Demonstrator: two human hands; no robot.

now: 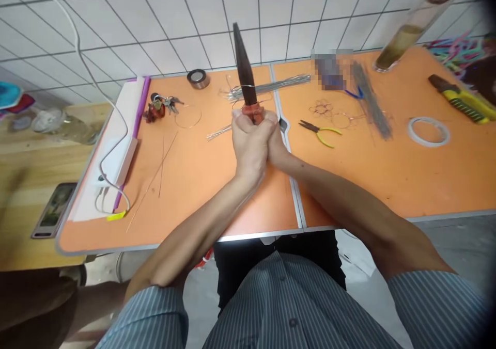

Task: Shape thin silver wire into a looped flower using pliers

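Striped sleeves (147,320) end in left hand (248,150) and right hand (277,150), their grip tight around a tapered tool (245,65).

This looks like a small craft workshop: two orange worktops (387,199) with metal-trimmed edges meet side by side against a white tiled wall (155,29), laid out with bundles of thin wire (267,88), yellow-handled pliers (320,133), a utility knife (461,98) and a roll of tape (428,131).
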